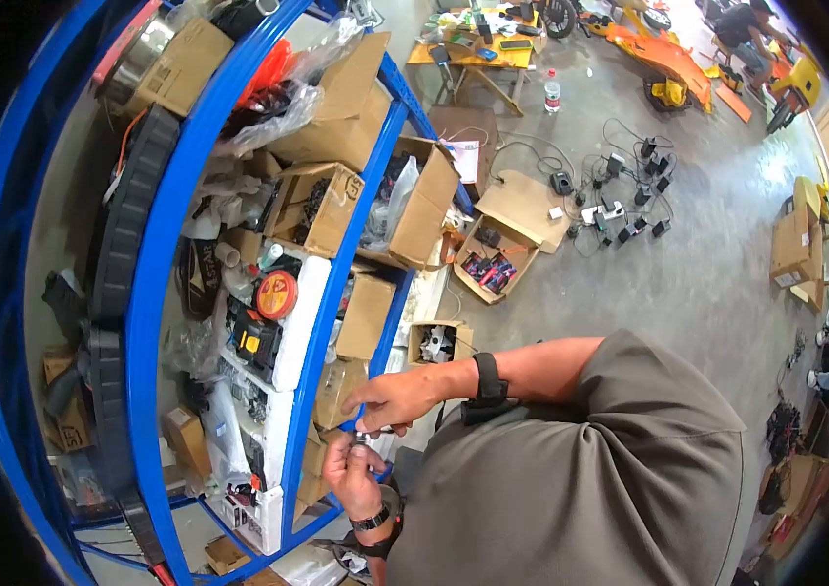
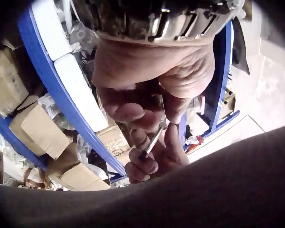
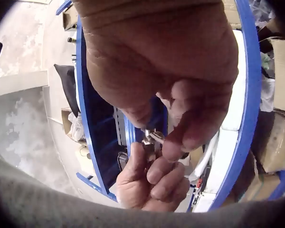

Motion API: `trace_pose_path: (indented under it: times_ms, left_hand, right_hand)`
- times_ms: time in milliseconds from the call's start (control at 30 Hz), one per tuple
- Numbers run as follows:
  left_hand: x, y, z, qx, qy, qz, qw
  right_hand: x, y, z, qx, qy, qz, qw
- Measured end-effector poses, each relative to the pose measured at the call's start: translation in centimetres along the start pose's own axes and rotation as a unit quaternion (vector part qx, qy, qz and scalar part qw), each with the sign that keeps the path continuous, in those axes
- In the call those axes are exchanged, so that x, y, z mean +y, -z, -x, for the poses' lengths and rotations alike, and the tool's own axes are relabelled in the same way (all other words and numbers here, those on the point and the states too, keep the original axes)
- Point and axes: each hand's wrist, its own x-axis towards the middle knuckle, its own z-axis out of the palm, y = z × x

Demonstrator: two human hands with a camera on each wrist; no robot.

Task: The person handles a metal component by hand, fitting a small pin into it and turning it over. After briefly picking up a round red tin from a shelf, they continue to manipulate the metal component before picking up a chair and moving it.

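Note:
Both hands meet in front of the blue shelf rack. My left hand, a watch at its wrist, pinches a small shiny metal fitting between thumb and fingers. Close above it, my right hand has its thumb and fingertips pinched at the fitting's upper end. In the left wrist view a thin silver rod with a dark end runs between the two hands' fingers. The fingers hide much of the metal piece, and I cannot tell its exact kind.
The blue rack holds cardboard boxes, white foam and a round red-and-yellow tin. On the floor lie an opened box and several black adapters with cables. Further back are a yellow table and a seated person.

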Motion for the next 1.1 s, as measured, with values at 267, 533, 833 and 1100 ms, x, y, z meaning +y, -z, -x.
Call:
trace_pose_path:
  times_ms: [267, 533, 833, 1100]
  left_hand:
    - [-0.5, 7.1, 1.3, 0.094, 0.038, -0.058, 0.993]
    - [-0.8, 9.3, 2.0, 0.03, 0.013, 0.018, 0.999]
    - [-1.0, 8.8, 0.8, 0.081, 0.008, 0.06, 0.995]
    - [-0.9, 7.8, 1.1, 0.086, 0.023, 0.048, 0.995]
  right_hand:
    - [0.0, -5.2, -4.9, -0.065, 0.053, -0.021, 0.996]
    - [1.2, -6.2, -6.8, -0.023, -0.037, 0.098, 0.994]
    - [-0.7, -5.5, -5.7, -0.047, -0.048, 0.12, 0.991]
    - [1.6, -4.8, -6.2, -0.067, -0.022, 0.146, 0.987]
